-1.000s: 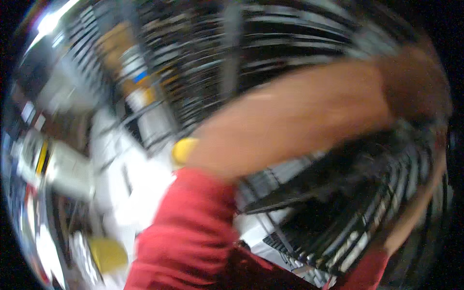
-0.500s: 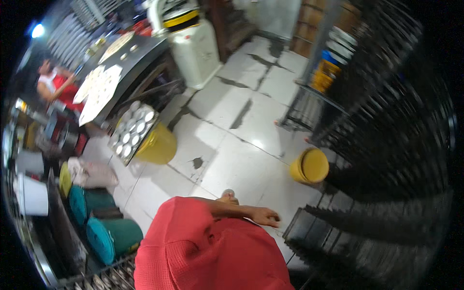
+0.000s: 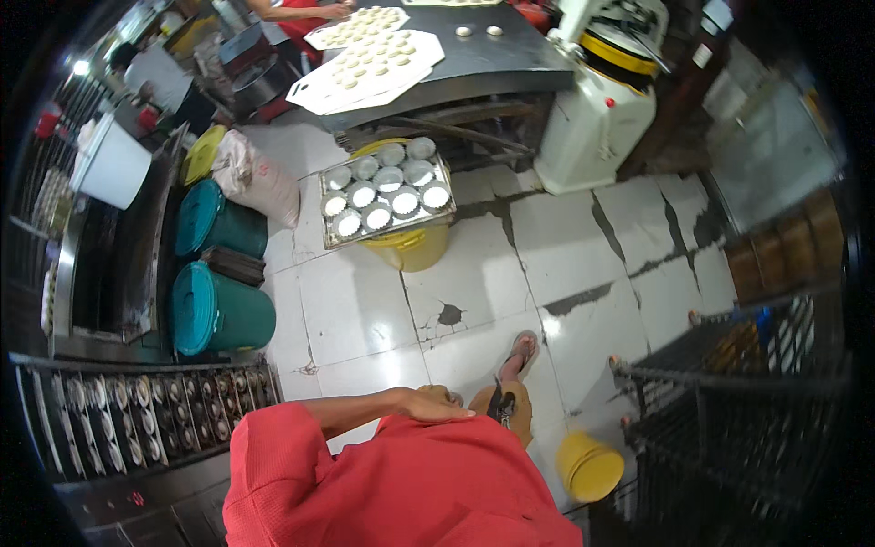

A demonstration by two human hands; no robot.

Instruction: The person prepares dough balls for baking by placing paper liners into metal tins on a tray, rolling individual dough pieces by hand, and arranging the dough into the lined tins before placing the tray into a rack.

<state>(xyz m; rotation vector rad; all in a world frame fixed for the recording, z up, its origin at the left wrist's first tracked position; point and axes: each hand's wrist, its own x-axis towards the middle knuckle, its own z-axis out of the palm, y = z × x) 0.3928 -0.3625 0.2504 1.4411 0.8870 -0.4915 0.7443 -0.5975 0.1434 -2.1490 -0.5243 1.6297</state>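
Observation:
My left hand [image 3: 436, 405] rests across the front of my red shirt [image 3: 428, 483], at waist height. Its fingers are stretched out flat and nothing shows in them. My right hand is out of the picture. Ahead on the floor, a metal tray [image 3: 339, 242] of round fluted moulds [image 3: 376, 216] sits on top of a yellow bucket [image 3: 415, 253]. The hand is well apart from it. Beyond, white boards [image 3: 415, 91] carrying several small dough pieces [image 3: 377, 68] lie on a dark worktable [image 3: 510, 59].
Another person's arm [image 3: 305, 13] reaches over the table's far left. A cream-coloured machine [image 3: 592, 137] stands to its right. Teal lidded bins [image 3: 241, 305], a sack [image 3: 255, 178] and a rack of moulds [image 3: 155, 415] line the left. Another yellow bucket [image 3: 591, 469] and dark racks [image 3: 720, 410] are at right.
My view has turned left, bringing the tray and table toward the middle. My left hand has drawn back from out in front to against my shirt.

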